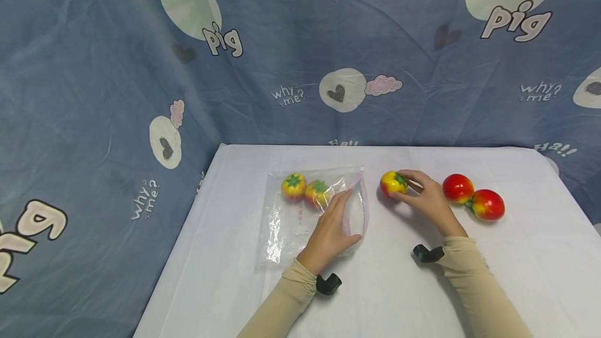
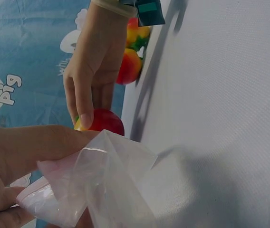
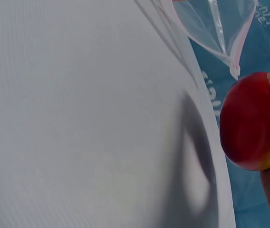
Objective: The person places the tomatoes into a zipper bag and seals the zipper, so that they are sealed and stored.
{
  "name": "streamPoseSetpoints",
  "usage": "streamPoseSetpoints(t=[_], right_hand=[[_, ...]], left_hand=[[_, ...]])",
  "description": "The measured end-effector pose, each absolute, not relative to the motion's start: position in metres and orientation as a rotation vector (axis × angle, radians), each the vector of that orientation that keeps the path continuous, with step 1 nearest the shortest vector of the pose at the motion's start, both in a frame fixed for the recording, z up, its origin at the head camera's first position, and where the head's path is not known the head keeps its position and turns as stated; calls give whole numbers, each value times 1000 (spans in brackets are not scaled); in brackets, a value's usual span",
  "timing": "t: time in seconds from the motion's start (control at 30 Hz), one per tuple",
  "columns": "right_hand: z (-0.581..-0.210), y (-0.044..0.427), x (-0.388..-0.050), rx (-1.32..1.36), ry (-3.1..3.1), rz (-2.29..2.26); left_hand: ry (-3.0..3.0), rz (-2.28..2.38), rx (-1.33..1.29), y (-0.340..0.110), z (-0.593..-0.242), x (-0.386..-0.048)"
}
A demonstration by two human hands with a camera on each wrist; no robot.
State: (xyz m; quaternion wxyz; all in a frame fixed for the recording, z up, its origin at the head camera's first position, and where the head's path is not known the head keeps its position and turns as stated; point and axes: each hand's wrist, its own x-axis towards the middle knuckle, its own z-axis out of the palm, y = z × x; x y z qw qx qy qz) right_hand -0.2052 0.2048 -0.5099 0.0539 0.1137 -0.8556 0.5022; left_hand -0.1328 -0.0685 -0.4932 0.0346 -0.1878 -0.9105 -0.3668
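Observation:
My right hand (image 1: 424,200) grips a red-and-yellow tomato (image 1: 392,184) by its green-leaved end, just right of a clear plastic zip bag (image 1: 281,228). In the right wrist view the tomato's (image 3: 249,123) red bottom faces the bag's pink-edged mouth. My left hand (image 1: 328,236) is at that mouth, thumb spread wide from straight fingers, touching the plastic. The left wrist view shows the bag's plastic (image 2: 116,180) bunched around the left thumb (image 2: 54,142). Two more tomatoes, a left one (image 1: 293,186) and a right one (image 1: 317,193), lie inside the bag, partly seen through glare.
To the right of my right hand, two red tomatoes lie close together, one farther back (image 1: 457,188) and one nearer (image 1: 488,205). They rest on a white-covered table (image 1: 389,291). A blue printed curtain (image 1: 281,40) hangs behind the table and along its left side.

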Motion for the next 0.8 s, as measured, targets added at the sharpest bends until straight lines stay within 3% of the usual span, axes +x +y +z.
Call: streamPoseSetpoints(t=[0.8], right_hand=[[-519,176,-195,486,-2551,1680]], left_hand=[[-2812,-1137,-572,-69,-492,-133]])
